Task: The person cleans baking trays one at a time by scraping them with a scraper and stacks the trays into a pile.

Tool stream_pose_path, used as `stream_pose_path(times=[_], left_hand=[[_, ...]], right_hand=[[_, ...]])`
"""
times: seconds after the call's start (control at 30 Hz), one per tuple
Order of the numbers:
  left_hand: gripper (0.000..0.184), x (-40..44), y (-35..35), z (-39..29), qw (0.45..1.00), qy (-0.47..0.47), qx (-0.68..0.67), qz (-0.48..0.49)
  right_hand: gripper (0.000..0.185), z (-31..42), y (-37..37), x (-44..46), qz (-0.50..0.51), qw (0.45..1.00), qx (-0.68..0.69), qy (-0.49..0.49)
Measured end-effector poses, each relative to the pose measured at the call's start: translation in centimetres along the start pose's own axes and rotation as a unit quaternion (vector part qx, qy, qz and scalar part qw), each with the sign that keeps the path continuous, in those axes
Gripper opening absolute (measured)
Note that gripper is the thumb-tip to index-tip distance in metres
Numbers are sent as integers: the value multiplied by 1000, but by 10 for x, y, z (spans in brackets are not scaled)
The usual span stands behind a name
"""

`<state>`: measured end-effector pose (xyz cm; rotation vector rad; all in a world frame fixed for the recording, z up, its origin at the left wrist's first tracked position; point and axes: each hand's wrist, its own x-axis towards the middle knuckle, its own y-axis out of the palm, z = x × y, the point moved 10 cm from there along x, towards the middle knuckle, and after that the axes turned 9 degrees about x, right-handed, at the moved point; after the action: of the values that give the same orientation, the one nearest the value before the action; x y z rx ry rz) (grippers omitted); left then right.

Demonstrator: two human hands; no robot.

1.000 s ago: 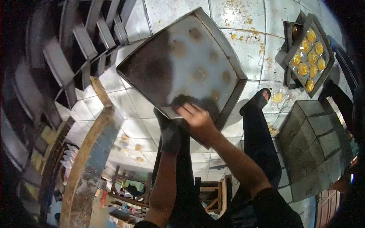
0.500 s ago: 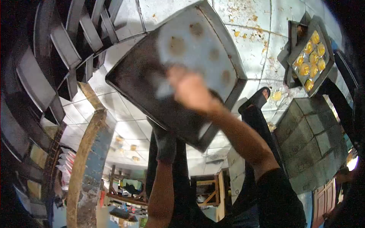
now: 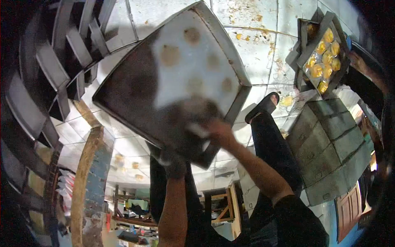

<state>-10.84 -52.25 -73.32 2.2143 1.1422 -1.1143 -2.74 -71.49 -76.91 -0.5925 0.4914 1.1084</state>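
A large square metal baking tray (image 3: 127, 86) is tilted in front of me. Part of its inside is dark; a pale area with several round brown spots covers the rest. My left hand (image 3: 175, 164), in a dark grey glove or cloth, grips the tray's near edge. Over the near right part of the tray, my right hand (image 3: 218, 131) is blurred by motion. Its fingers look closed, and a pale patch shows beside them. A dark smeared shape lies around and ahead of it; what the hand holds cannot be made out.
Several dark metal trays (image 3: 51, 68) are stacked at left. At right, a tray of yellow pastries (image 3: 327, 57) is near another person's hand (image 3: 358, 64). A stack of grey blocks or tins (image 3: 329, 152) stands below. Yellow crumbs (image 3: 242, 37) litter the pale tiles. A worn wooden edge (image 3: 88, 177) runs lower left.
My right hand has swept from the tray's middle toward its near right edge. The tray and surroundings have shifted left in view. My left hand keeps its grip.
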Motion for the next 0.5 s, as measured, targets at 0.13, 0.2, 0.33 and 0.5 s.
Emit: stream_pose_path(times=[0.13,0.2,0.33,0.5], left_hand=[[81,-5,20,-26,997,53,-21,-61],[76,-6,23,-26,998,52,-14,-45],[67,-8,31,-28,997,66,20,-23],[56,-24,36,-42,964,147,220,31]], right_hand=[[48,-142,-133,45,-347,936,-19,46],[35,-178,-167,68,-347,933,-25,90],[41,-184,-137,71,-194,940,186,211],[34,48,-12,-10,-130,947,287,-55]])
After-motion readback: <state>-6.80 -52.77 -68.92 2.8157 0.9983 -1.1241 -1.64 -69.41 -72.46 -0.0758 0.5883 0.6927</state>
